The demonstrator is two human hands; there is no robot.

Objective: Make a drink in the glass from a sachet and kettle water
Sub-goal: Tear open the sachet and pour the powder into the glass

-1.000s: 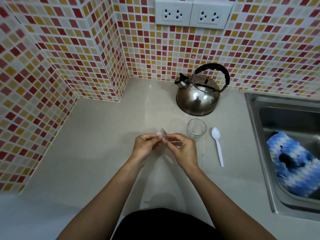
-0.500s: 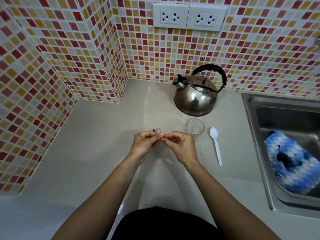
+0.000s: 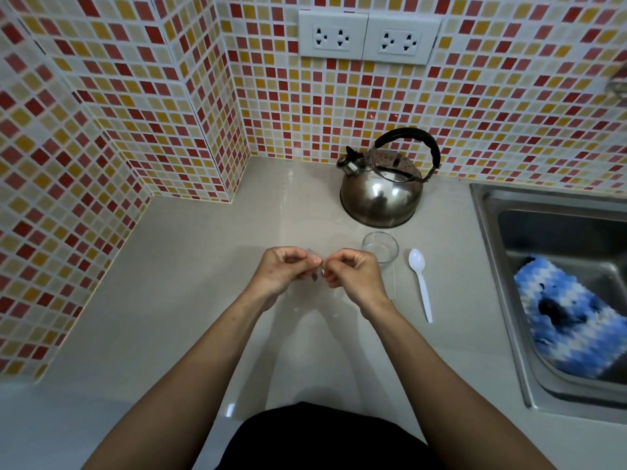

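Observation:
Both hands meet above the middle of the counter, pinching a small sachet (image 3: 315, 266) between their fingertips. My left hand (image 3: 281, 271) holds its left side and my right hand (image 3: 353, 273) its right side; most of the sachet is hidden by my fingers. A small clear glass (image 3: 380, 247) stands empty just right of my right hand. Behind the glass sits a steel kettle (image 3: 381, 191) with a black handle, spout pointing left. A white plastic spoon (image 3: 420, 283) lies right of the glass, bowl away from me.
A steel sink (image 3: 502, 300) is set into the counter at the right, with a blue and white cloth (image 3: 573, 317) inside. Tiled walls close the back and left, with a jutting corner at the left. Two wall sockets (image 3: 368, 37) sit above the kettle.
My hands stay together on the sachet, with the fingers shifting slightly and the visible tip of the sachet sinking lower between them. Kettle, glass and spoon have not moved.

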